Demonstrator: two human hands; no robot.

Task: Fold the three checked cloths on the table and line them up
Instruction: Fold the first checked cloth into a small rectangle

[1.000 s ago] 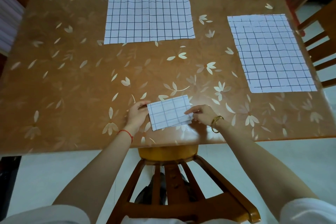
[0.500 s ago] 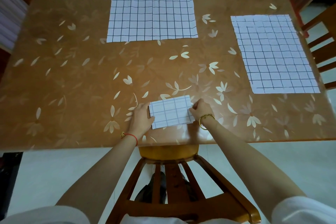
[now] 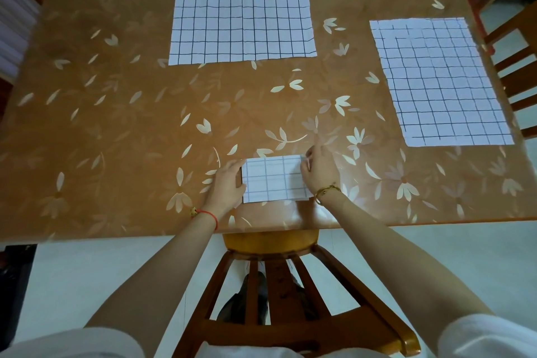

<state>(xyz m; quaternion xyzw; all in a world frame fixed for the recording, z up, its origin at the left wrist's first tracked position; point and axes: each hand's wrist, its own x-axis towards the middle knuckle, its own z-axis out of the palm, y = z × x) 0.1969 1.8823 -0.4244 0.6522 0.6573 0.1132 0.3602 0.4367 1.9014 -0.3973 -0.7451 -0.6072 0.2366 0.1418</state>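
White checked fabric, folded small, sits between both hands! The left hand point(image 3: 228, 183) lies against the left edge of the folded cloth point(image 3: 274, 179), fingers relaxed and pressing it flat. The right hand point(image 3: 318, 171) is at its right edge, fingers curled, pinching the far right corner. A red string point(image 3: 210, 215) circles the left wrist, a gold bracelet point(image 3: 327, 192) the right. The folded cloth lies on the table point(image 3: 116, 125), and just nearer than it is a wooden chair point(image 3: 270, 244). Well beyond the folded cloth, a second checked cloth point(image 3: 241, 19) lies spread flat. Far to its right, a third checked cloth point(image 3: 438, 81) is spread flat too.
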